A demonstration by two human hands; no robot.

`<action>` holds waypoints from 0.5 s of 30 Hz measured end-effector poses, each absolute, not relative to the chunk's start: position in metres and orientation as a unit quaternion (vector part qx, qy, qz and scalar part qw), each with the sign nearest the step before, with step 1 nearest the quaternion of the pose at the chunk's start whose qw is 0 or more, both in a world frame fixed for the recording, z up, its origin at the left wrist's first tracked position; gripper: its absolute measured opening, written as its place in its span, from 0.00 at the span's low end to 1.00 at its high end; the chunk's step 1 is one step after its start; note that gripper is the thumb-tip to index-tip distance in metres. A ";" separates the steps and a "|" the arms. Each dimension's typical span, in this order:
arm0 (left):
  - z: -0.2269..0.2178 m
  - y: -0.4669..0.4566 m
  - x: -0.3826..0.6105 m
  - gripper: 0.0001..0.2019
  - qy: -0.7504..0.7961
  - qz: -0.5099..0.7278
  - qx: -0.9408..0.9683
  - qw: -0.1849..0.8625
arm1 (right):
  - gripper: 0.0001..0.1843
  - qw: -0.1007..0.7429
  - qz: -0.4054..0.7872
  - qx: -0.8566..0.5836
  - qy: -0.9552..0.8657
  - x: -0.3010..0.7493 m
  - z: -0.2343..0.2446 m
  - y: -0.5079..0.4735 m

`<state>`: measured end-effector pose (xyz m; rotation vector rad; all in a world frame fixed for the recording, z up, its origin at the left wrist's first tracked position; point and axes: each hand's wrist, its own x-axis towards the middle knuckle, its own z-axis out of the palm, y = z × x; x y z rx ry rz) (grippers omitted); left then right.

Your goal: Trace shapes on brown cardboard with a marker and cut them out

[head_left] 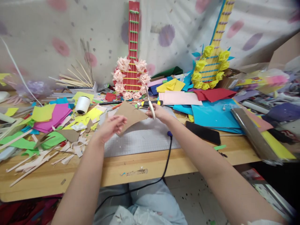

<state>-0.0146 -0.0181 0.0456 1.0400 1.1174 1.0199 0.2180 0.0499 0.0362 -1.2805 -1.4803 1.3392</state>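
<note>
My left hand (112, 125) pinches the near edge of a brown cardboard piece (131, 114) and holds it above the grey cutting mat (142, 139). My right hand (157, 112) is closed around white-handled scissors (151, 104), whose blades point up and away at the cardboard's right corner. Both forearms reach in from the bottom of the view over the wooden table edge (145, 167).
Coloured paper scraps and wooden sticks (35, 159) litter the left side. A white roll (82, 104), a red paper guitar (131, 62) and a yellow one (214, 62) stand behind. A black phone (203, 132), blue sheets (213, 114), a foil roll (253, 134) and a black cable (167, 156) lie to the right.
</note>
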 end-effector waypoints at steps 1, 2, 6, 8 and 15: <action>0.050 -0.012 -0.021 0.10 0.509 0.500 0.452 0.536 | 0.18 0.360 0.523 -0.488 -0.599 0.227 0.038 0.053; 0.052 -0.006 -0.026 0.10 0.535 0.540 0.457 0.461 | 0.17 0.339 0.531 -0.474 -0.616 0.234 0.039 0.055; 0.044 0.016 -0.030 0.15 0.616 0.515 0.496 0.332 | 0.19 0.304 0.569 -0.415 -0.642 0.245 0.039 0.062; 0.033 0.020 -0.026 0.17 0.625 0.469 0.479 0.400 | 0.21 0.329 0.573 -0.411 -0.628 0.240 0.037 0.065; -0.002 0.015 -0.020 0.09 0.531 0.684 0.219 0.449 | 0.24 0.460 0.539 -0.477 -0.520 0.216 0.016 0.051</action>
